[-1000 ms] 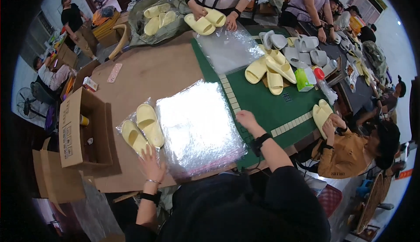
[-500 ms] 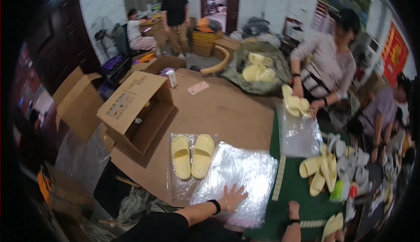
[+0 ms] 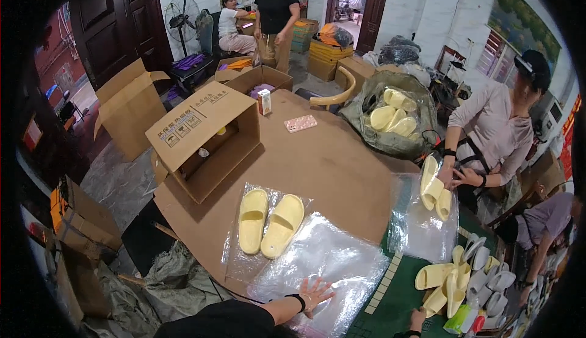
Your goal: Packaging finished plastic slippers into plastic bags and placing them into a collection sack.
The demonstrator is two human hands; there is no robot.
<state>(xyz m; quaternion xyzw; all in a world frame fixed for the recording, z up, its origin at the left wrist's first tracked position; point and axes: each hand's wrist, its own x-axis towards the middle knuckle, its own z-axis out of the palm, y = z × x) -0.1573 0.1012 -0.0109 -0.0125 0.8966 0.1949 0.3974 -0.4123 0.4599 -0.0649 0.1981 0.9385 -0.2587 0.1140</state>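
My left hand (image 3: 315, 295) lies spread flat on a stack of clear plastic bags (image 3: 342, 249) at the table's near edge. Just beyond it, a pair of pale yellow slide slippers (image 3: 282, 227) rests side by side on another clear bag (image 3: 234, 265). At the lower edge, my right hand (image 3: 418, 318) is over the green mat (image 3: 379, 319) with its fingers curled; whatever it may hold is hidden. It is nearest to a heap of yellow slippers (image 3: 434, 277), which has grey slippers (image 3: 488, 283) beside it.
An open cardboard box (image 3: 210, 136) lies on its side at the left. A pink phone (image 3: 300, 123) and a small carton (image 3: 264, 102) sit farther back. A sack of slippers (image 3: 366, 135) stands beyond the table. A co-worker (image 3: 497, 118) at the right handles yellow slippers (image 3: 431, 185) over clear bags.
The view has shifted, so my hands sit lower in it. My left hand stays spread on the bags. The co-worker's slippers have come down toward their bags.
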